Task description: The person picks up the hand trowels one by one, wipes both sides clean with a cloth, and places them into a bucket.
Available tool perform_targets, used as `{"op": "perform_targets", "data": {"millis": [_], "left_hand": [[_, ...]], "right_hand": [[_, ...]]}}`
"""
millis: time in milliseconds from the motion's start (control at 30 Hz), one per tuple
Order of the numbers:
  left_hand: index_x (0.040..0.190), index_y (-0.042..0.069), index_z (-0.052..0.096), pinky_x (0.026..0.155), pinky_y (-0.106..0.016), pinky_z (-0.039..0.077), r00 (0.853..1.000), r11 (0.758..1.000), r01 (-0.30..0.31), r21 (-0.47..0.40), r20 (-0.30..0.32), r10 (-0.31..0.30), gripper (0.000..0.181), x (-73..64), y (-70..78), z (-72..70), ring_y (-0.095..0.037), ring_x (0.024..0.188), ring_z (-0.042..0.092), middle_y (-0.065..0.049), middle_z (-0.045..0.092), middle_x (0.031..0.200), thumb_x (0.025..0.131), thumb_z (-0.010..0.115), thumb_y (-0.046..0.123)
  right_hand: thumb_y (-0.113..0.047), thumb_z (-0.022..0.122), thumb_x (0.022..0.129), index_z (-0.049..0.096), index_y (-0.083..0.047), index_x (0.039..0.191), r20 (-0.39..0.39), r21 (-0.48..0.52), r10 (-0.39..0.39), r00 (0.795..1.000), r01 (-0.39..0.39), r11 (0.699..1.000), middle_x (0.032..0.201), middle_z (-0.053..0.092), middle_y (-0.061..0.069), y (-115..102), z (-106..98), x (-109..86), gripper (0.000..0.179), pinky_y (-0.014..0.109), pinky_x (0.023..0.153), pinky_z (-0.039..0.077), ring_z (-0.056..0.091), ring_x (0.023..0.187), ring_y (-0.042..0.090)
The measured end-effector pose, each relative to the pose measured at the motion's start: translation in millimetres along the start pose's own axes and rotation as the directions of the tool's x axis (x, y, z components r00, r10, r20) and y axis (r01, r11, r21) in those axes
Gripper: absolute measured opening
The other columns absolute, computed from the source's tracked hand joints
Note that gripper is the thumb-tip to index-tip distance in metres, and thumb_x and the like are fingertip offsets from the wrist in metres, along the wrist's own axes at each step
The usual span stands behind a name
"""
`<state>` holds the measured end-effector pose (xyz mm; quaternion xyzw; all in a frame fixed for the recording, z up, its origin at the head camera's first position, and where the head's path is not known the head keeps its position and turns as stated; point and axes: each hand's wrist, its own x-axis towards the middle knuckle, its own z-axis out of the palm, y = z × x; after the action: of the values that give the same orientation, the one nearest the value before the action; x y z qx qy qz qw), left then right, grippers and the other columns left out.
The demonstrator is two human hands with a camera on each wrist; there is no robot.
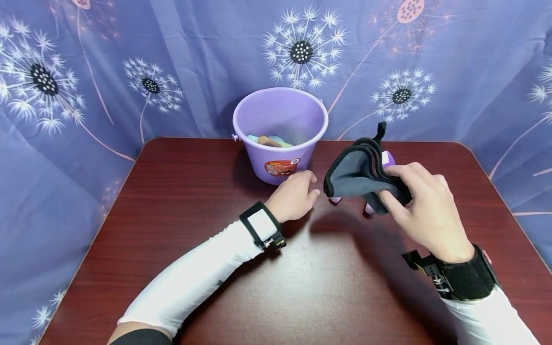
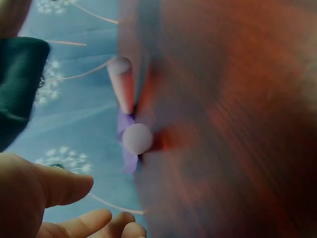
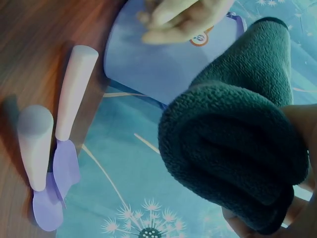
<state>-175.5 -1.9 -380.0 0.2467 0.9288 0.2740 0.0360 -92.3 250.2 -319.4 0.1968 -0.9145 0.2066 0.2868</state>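
A folded, black-edged grey fleece cloth (image 1: 351, 186) is pinched by the right hand (image 1: 424, 206), right of a round purple plastic bucket (image 1: 280, 112); its layers are best gripped together. The left hand's (image 1: 293, 197) fingers are relaxed, empty.

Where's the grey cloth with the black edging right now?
In the head view, the grey cloth is gripped in the right hand, above the table, to the right of the purple bucket.

My right hand (image 3: 304, 218): grips folded dark cloth (image 3: 228, 144).
My left hand (image 3: 185, 20): near purple bucket (image 3: 138, 64).
Table (image 3: 29, 49): two pale-handled tools (image 3: 77, 89).
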Motion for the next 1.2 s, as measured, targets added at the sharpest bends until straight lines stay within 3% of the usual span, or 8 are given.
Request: {"op": "perform_targets", "data": {"millis": [233, 333, 433, 533, 600, 833, 1067, 1200], "left_hand": [[0.109, 0.009, 0.062, 0.087, -0.033, 0.048, 1.000, 0.997, -0.025, 0.068, 0.019, 0.024, 0.025, 38.3, 9.8, 28.1, -0.020, 0.098, 0.059, -0.005, 0.060, 0.103, 0.095, 0.061, 0.030], [0.120, 0.012, 0.062, 0.093, -0.034, 0.046, 0.999, 0.997, -0.040, 0.071, 0.039, 0.037, 0.034, 49.2, 17.1, 36.3, -0.022, 0.108, 0.059, -0.006, 0.063, 0.113, 0.098, 0.056, 0.038], [0.129, 0.012, 0.057, 0.094, -0.033, 0.046, 0.996, 0.996, 0.066, -0.056, 0.060, -0.063, 0.048, 51.7, 23.7, 41.9, -0.024, 0.112, 0.059, -0.008, 0.062, 0.120, 0.094, 0.060, 0.044], [0.135, 0.008, 0.050, 0.093, -0.030, 0.045, 0.981, 0.961, 0.190, -0.203, 0.086, -0.176, 0.063, 49.0, 29.5, 43.7, -0.023, 0.114, 0.059, -0.010, 0.059, 0.124, 0.087, 0.068, 0.044], [0.137, 0.008, 0.048, 0.094, -0.029, 0.044, 0.979, 0.948, 0.200, -0.247, 0.094, -0.182, 0.066, 48.0, 33.3, 43.1, -0.022, 0.114, 0.058, -0.010, 0.058, 0.127, 0.086, 0.071, 0.042], [0.128, 0.012, 0.061, 0.093, -0.026, 0.045, 0.997, 0.993, 0.039, -0.115, 0.077, -0.030, 0.036, 53.5, 34.7, 45.3, -0.016, 0.111, 0.060, -0.005, 0.062, 0.129, 0.094, 0.062, 0.024], [0.129, 0.012, 0.059, 0.092, -0.031, 0.046, 0.985, 0.989, 0.119, -0.090, 0.136, -0.106, 0.037, 40.9, 30.0, 37.4, -0.020, 0.108, 0.058, -0.005, 0.057, 0.125, 0.093, 0.056, 0.022], [0.119, 0.012, 0.063, 0.087, -0.032, 0.048, 0.990, 0.997, 0.068, 0.046, 0.125, -0.073, 0.027, 35.1, 26.5, 34.8, -0.021, 0.105, 0.056, -0.005, 0.057, 0.114, 0.096, 0.052, 0.021]], "right_hand": [[-0.013, 0.070, 0.082, 0.068, -0.007, 0.118, -0.061, -0.006, 0.032, 0.998, -0.032, 0.999, 0.099, 0.063, 0.006, -0.4, -1.9, 2.8, 0.036, 0.046, 0.071, 0.030, 0.046, 0.081, 0.015], [-0.013, 0.070, 0.083, 0.068, -0.007, 0.116, -0.072, -0.006, 0.037, 0.997, -0.037, 0.999, 0.098, 0.062, 0.007, -0.7, -2.9, 3.3, 0.033, 0.046, 0.070, 0.029, 0.045, 0.081, 0.015], [-0.013, 0.070, 0.083, 0.068, -0.007, 0.115, -0.079, -0.005, 0.038, 0.996, -0.039, 0.999, 0.098, 0.062, 0.008, -1.6, -3.8, 3.3, 0.032, 0.046, 0.069, 0.028, 0.045, 0.080, 0.015], [-0.013, 0.070, 0.083, 0.067, -0.006, 0.114, -0.086, -0.004, 0.037, 0.996, -0.038, 0.999, 0.098, 0.062, 0.009, -2.8, -4.6, 3.3, 0.032, 0.046, 0.069, 0.028, 0.046, 0.080, 0.017], [-0.012, 0.070, 0.083, 0.067, -0.006, 0.114, -0.091, -0.003, 0.036, 0.995, -0.036, 0.999, 0.099, 0.063, 0.010, -3.6, -5.0, 3.7, 0.032, 0.046, 0.069, 0.029, 0.047, 0.081, 0.018], [-0.012, 0.070, 0.083, 0.068, -0.005, 0.113, -0.102, 0.004, 0.027, 0.994, -0.027, 1.000, 0.098, 0.063, 0.010, -6.6, -5.4, 5.2, 0.031, 0.047, 0.070, 0.029, 0.047, 0.081, 0.018], [-0.012, 0.071, 0.083, 0.068, -0.006, 0.113, -0.104, 0.001, 0.027, 0.994, -0.027, 1.000, 0.098, 0.063, 0.010, -7.7, -5.7, 6.0, 0.031, 0.046, 0.068, 0.028, 0.049, 0.081, 0.019], [-0.012, 0.071, 0.082, 0.068, -0.005, 0.113, -0.108, 0.000, 0.023, 0.994, -0.023, 1.000, 0.098, 0.063, 0.010, -8.1, -5.6, 5.4, 0.031, 0.046, 0.068, 0.028, 0.048, 0.080, 0.019]]}}
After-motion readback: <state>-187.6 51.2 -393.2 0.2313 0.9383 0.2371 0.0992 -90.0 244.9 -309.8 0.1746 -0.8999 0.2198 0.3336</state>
